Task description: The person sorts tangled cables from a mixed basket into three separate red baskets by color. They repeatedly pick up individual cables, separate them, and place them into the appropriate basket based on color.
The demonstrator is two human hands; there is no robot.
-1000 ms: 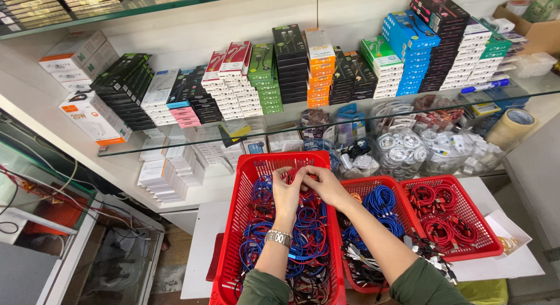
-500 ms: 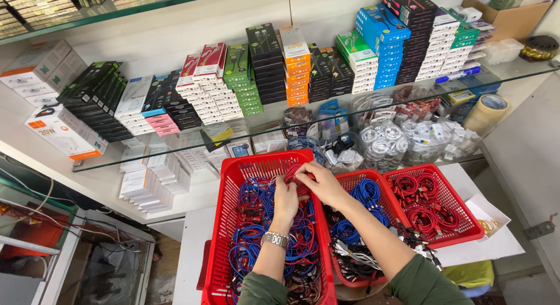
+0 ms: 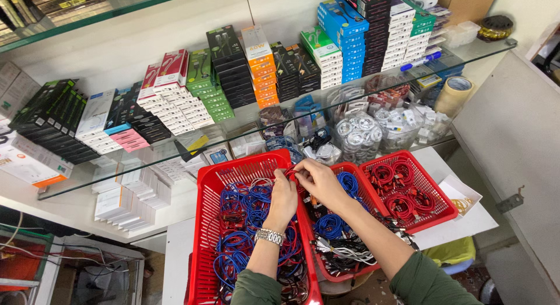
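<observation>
My left hand [image 3: 284, 200], with a silver watch on its wrist, and my right hand [image 3: 315, 181] meet over the divide between two red baskets. Both pinch a small coiled red cable [image 3: 293, 175] between their fingertips. Below the left hand lies a large red basket [image 3: 205, 223] full of tangled blue and red cables. The middle red basket [image 3: 350, 167] under my right forearm holds blue, black and white cables.
A third red basket [image 3: 443, 191] of coiled red cables sits at the right, next to a small white box [image 3: 466, 195]. A glass shelf [image 3: 146, 159] above carries stacked coloured boxes, bagged cables and a tape roll [image 3: 455, 95]. White boxes stand underneath at the left.
The camera view has shifted right and closer. My two hands stay together on the red cable, now slightly lower over the basket edges.
</observation>
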